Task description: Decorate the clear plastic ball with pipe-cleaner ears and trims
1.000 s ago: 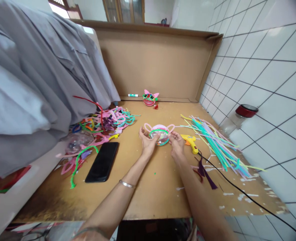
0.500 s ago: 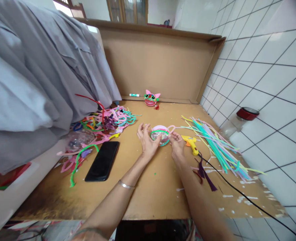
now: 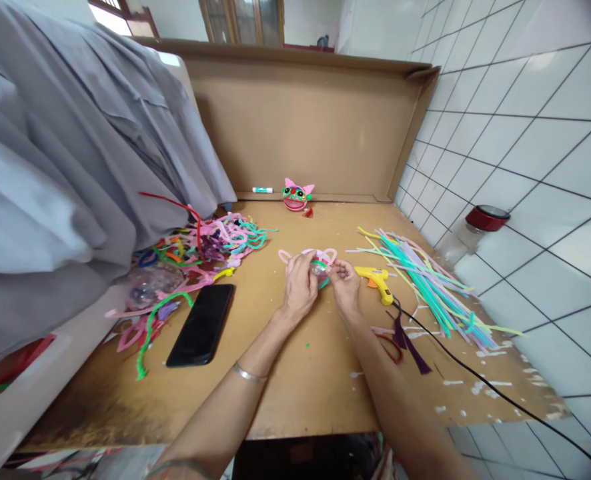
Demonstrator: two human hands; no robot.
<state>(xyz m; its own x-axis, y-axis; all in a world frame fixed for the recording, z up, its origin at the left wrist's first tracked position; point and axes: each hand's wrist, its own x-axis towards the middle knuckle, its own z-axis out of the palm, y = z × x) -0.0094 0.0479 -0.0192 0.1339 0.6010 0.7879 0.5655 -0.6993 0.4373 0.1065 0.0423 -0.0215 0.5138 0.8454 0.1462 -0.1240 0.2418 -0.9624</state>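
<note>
My left hand (image 3: 301, 285) is partly closed, fingers bent over the left side of a rounded craft piece (image 3: 319, 269); my right hand (image 3: 344, 279) pinches its right edge between thumb and fingertips; the piece is held between both hands over the middle of the counter (image 3: 295, 393), a pink loop projecting at each side and a green band across the front.

Nearest items: a black phone (image 3: 200, 327) lies left of my forearms; a purple tassel (image 3: 410, 343) lies to the right, beside a dark red loop (image 3: 393, 350); a yellow glue gun (image 3: 374, 275) lies just beside my right hand, its black cord running to the lower right.

Farther out: fuzzy stems (image 3: 420, 280) lie at right, a tangled pile (image 3: 220, 240) at left; a finished animal head (image 3: 295, 198) and a marker (image 3: 262, 190) are at the cardboard panel (image 3: 300, 120).

My left fingers hide much of the piece; its contact with the counter cannot be determined; grey cloth (image 3: 75, 167) covers part of the pile.
</note>
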